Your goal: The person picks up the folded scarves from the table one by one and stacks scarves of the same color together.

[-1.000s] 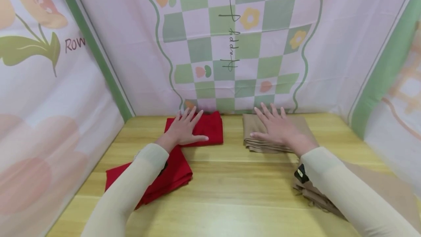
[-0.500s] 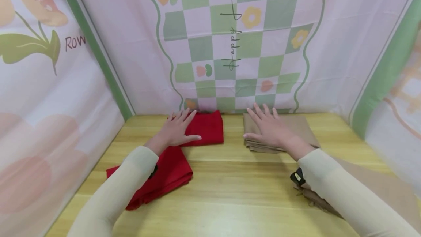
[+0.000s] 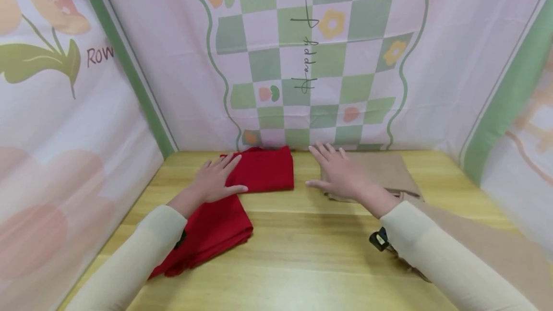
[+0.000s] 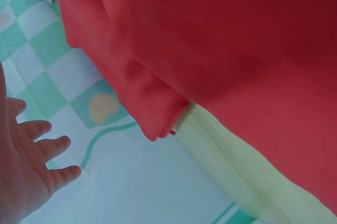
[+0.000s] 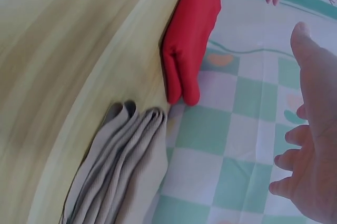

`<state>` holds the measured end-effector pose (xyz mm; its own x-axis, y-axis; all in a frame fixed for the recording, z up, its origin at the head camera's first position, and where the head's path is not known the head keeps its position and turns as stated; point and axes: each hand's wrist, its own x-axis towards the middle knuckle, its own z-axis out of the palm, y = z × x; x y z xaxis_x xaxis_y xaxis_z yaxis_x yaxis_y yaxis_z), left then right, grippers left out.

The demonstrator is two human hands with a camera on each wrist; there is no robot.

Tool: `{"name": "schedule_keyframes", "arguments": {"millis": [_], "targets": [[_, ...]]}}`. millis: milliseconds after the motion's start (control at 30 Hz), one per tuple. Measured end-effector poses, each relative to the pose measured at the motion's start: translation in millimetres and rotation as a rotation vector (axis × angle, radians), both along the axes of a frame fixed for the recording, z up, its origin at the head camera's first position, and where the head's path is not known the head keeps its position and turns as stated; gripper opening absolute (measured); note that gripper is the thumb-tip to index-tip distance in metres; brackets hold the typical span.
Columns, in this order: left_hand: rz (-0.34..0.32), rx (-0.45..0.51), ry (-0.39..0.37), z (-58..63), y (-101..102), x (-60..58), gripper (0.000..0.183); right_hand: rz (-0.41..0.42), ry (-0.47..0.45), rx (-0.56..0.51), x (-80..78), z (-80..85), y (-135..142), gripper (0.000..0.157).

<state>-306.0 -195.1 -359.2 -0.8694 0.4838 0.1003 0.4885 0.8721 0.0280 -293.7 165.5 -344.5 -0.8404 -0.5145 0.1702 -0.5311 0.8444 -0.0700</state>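
Note:
My left hand point(image 3: 210, 180) hovers with spread fingers above the left edge of a folded red cloth point(image 3: 270, 172) at the back. Nearer, under that forearm, lies a second folded red cloth point(image 3: 220, 234), partly hidden by the sleeve. My right hand point(image 3: 344, 172), also spread, is over the left side of a folded beige cloth point(image 3: 382, 169). Its stacked layers point(image 5: 118, 166) show in the right wrist view, with the hand apart from them. Another beige cloth point(image 3: 484, 244) lies at the front right, partly behind the right sleeve. Both hands hold nothing.
The cloths lie on a light wooden table point(image 3: 294, 244). A printed curtain point(image 3: 276, 61) hangs along its back edge, with more fabric walls at the left point(image 3: 56, 133) and right point(image 3: 518, 157). A small black device point(image 3: 380, 239) is worn at the right wrist.
My left hand has drawn left and back toward me, uncovering more of the back red cloth. The right hand has shifted left over the beige cloth. The cloths stay in place.

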Motion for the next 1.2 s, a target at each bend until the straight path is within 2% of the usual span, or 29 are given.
{"name": "schedule_keyframes", "arguments": {"millis": [267, 500, 767, 1067, 1200], "targets": [[0.048, 0.006, 0.006, -4.3, -23.9, 15.6, 0.095, 0.054, 0.035, -0.091, 3.3, -6.9, -14.8, 0.087], [0.085, 0.012, 0.026, -12.5, -46.1, 27.5, 0.092, 0.084, 0.052, -0.155, 6.2, -16.1, -30.5, 0.084], [0.149, 0.046, 0.033, -23.8, -80.7, 38.2, 0.090, 0.117, 0.016, -0.233, 9.4, -23.4, -54.3, 0.076], [0.238, 0.037, -0.008, -29.5, -110.2, 52.7, 0.085, 0.129, -0.078, -0.260, 12.3, -29.9, -84.1, 0.073], [0.273, 0.062, -0.043, -33.3, -122.7, 59.7, 0.086, 0.151, -0.102, -0.269, 14.8, -32.8, -95.9, 0.073]]}}
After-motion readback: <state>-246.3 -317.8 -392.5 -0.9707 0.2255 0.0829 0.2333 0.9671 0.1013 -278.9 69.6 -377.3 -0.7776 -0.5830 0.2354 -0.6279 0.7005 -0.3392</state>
